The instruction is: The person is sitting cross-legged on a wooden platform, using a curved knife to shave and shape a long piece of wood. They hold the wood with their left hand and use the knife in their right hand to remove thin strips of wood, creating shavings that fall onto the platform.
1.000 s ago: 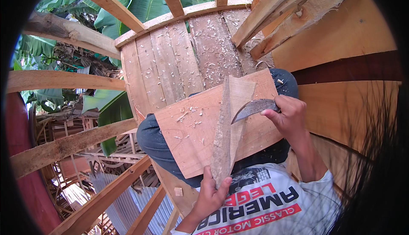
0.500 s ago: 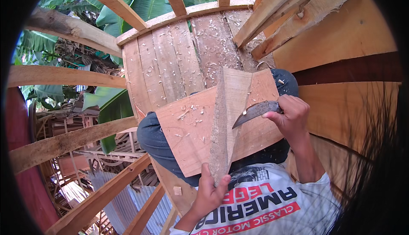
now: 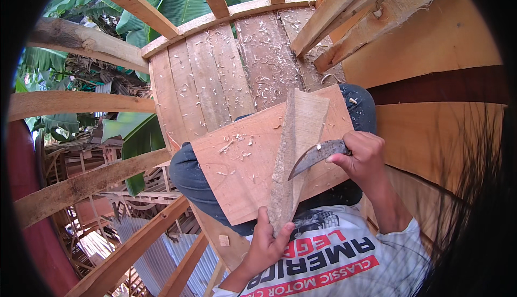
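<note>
A long, tapered piece of wood [image 3: 301, 135] with a rough edge stands tilted over a flat wooden board [image 3: 231, 168] that lies across my lap. My left hand [image 3: 269, 239] grips the wood's near, narrow end, thumb on one side and fingers on the other. In my right hand [image 3: 363, 154] is a knife with a dark curved blade [image 3: 319, 154]; its handle is hidden in my closed fingers. The blade lies against the right face of the wood, its tip pointing left and toward me. A pale shaving clings to the blade.
Plank flooring [image 3: 210, 76] strewn with curled shavings spreads ahead. Wooden posts [image 3: 86, 186] rise at the left, and more beams [image 3: 388, 17] lean at the far right. Panels [image 3: 436, 141] close off the right side. Corrugated sheets and banana leaves [image 3: 188, 1] lie beyond the posts.
The knife has shifted slightly left and toward me along the wood. The wood's far end has tipped and turned a little to the right. My left hand keeps its grip.
</note>
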The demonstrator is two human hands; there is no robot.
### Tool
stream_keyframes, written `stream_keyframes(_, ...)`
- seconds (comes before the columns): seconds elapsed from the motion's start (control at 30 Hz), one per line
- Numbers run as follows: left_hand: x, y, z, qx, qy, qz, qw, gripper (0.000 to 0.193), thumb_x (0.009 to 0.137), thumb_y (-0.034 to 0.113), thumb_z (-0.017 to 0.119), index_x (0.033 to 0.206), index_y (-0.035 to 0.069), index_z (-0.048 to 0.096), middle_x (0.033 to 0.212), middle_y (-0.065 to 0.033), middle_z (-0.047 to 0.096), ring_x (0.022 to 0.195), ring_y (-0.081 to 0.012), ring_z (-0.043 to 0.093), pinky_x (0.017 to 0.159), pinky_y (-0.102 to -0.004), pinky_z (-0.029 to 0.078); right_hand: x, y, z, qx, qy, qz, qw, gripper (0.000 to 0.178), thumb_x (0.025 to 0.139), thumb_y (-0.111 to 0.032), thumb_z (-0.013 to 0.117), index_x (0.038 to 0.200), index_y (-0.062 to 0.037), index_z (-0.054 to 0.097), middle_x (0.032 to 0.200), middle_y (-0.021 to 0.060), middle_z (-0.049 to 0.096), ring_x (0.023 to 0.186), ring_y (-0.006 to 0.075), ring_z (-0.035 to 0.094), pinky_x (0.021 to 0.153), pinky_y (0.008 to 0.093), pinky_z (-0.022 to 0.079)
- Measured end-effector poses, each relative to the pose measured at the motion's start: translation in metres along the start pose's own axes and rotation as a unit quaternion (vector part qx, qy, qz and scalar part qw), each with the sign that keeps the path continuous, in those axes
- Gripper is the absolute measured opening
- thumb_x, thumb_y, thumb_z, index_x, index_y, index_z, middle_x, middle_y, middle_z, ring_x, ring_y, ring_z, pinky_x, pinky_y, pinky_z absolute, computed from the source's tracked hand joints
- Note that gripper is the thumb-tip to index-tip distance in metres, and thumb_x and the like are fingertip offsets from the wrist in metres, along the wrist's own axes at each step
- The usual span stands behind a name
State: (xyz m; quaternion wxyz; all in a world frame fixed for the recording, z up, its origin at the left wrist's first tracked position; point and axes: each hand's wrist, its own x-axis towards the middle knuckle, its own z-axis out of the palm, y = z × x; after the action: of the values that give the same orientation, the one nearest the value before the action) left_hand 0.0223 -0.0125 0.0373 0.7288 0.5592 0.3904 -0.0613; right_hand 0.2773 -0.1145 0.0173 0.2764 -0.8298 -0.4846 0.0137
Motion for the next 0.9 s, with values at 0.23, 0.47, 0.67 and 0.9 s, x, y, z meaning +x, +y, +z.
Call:
stream_keyframes(0.23,-0.012,0.008,0.008,0.039,-0.092,0.039,0.994,0.03,0.091,0.014,0.059,0.106,-0.001,0.037,0.081,-0.0115,0.054,0.076,-0.0139,0.053,0.067,-0.0299,0.045,0.025,0.068,-0.025,0.014,0.174,0.295,0.94,0.062,0.088,-0.055,0.054,0.064,0.001,0.043,0.055,0.013,0.041,0.047,0.0232,0.037,0.046,0.0336,0.032)
stream_keyframes(0.47,0.002,0.008,0.002,-0.037,-0.004,-0.021,0.999,0.034,0.093,0.015,0.056,0.114,-0.001,0.034,0.076,-0.0069,0.054,0.067,-0.0111,0.051,0.06,-0.0247,0.042,-0.01,0.015,-0.009,0.036,0.033,0.021,0.999,0.063,0.082,-0.061,0.058,0.059,-0.0042,0.04,0.053,0.0098,0.039,0.046,0.0265,0.044,0.044,0.0352,0.034)
stream_keyframes(0.67,0.001,0.005,0.004,0.008,-0.007,-0.027,1.0,0.038,0.092,0.016,0.057,0.113,-0.006,0.035,0.086,-0.0157,0.059,0.079,-0.0184,0.058,0.073,-0.032,0.047,0.004,0.018,0.007,0.01,0.055,0.033,0.998,0.059,0.081,-0.056,0.059,0.058,-0.0057,0.039,0.054,0.01,0.041,0.048,0.0301,0.05,0.046,0.0366,0.039)
stream_keyframes(0.9,-0.001,0.003,0.006,0.007,-0.045,0.002,0.999,0.042,0.093,0.014,0.054,0.122,-0.002,0.028,0.084,-0.01,0.053,0.073,-0.0129,0.051,0.065,-0.0269,0.041,0.021,0.074,-0.016,0.064,0.19,0.235,0.951,0.064,0.092,-0.054,0.049,0.062,0.0006,0.039,0.051,0.0121,0.033,0.048,0.0259,0.033,0.046,0.033,0.031)
